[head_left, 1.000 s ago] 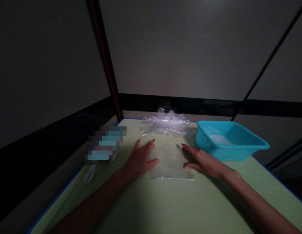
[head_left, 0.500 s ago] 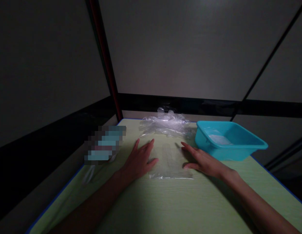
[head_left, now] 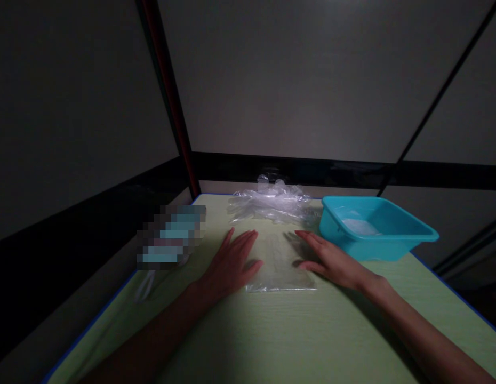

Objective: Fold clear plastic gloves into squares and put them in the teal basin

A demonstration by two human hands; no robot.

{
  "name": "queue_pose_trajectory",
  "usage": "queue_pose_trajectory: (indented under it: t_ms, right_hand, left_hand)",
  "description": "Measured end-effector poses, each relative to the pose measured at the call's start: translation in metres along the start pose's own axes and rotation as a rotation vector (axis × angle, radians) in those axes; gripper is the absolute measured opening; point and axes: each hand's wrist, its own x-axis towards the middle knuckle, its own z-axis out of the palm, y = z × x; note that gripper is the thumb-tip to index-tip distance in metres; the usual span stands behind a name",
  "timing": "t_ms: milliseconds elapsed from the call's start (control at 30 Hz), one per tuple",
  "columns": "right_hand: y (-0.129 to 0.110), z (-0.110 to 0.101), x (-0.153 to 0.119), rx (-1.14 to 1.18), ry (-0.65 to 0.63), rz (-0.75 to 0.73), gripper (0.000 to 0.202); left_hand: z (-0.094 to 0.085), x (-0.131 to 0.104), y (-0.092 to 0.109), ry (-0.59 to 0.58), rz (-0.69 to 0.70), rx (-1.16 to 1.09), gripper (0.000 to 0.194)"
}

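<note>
basin: the teal tub (head_left: 376, 226) is sitting at the table's (head_left: 272, 330) right edge, holding something pale we're not making out
bag: the clear flat bag (head_left: 280, 264) is lying between our hands
grip: our left hand (head_left: 232, 264) and right hand (head_left: 332, 261) are pressing flat, fingers spread, clutching nothing
hidden: a blurred patch is covering something left of us

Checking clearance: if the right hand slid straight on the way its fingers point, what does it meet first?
Probably the pile of crumpled clear plastic at the table's far edge. The right hand lies flat on the clear bag, fingers pointing far-left; the teal tub stays to its right. Depth unclear.
</note>
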Motion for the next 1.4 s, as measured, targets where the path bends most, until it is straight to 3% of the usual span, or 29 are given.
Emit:
queue_pose_trajectory:
  t_ms: [133, 233, 467, 733, 900, 967, 1133, 1400]
  right_hand:
    - [-0.025, 0.005, 0.005, 0.01, 0.06, -0.011, 0.053]
    - [-0.038, 0.017, 0.006, -0.015, 0.027, -0.041, 0.051]
    - [-0.032, 0.035, 0.001, -0.124, -0.118, -0.068, 0.057]
    - [-0.028, 0.031, -0.004, -0.121, -0.127, -0.141, 0.058]
    - [-0.022, 0.01, -0.009, 0.021, -0.219, -0.283, 0.076]
    - [-0.02, 0.0, -0.012, 0.055, -0.215, -0.304, 0.068]
    - [-0.024, -0.017, -0.02, -0.06, -0.178, -0.298, 0.016]
    - [-0.035, -0.015, -0.022, -0.2, -0.217, -0.31, 0.014]
  left_hand:
    - [0.003, 0.002, 0.015, -0.032, 0.064, -0.069, 0.045]
    - [0.007, 0.001, 0.022, -0.088, 0.087, -0.096, 0.047]
    - [0.007, -0.007, 0.017, -0.24, 0.168, -0.103, 0.055]
    - [0.003, -0.016, 0.006, -0.24, 0.205, -0.107, 0.075]
    - [-0.009, -0.018, 0.005, -0.261, 0.292, -0.231, 0.087]
    - [-0.016, -0.018, 0.006, -0.297, 0.345, -0.278, 0.084]
    - [-0.024, -0.017, 0.012, -0.391, 0.411, -0.342, 0.073]
    - [-0.022, -0.019, 0.013, -0.403, 0.391, -0.333, 0.072]
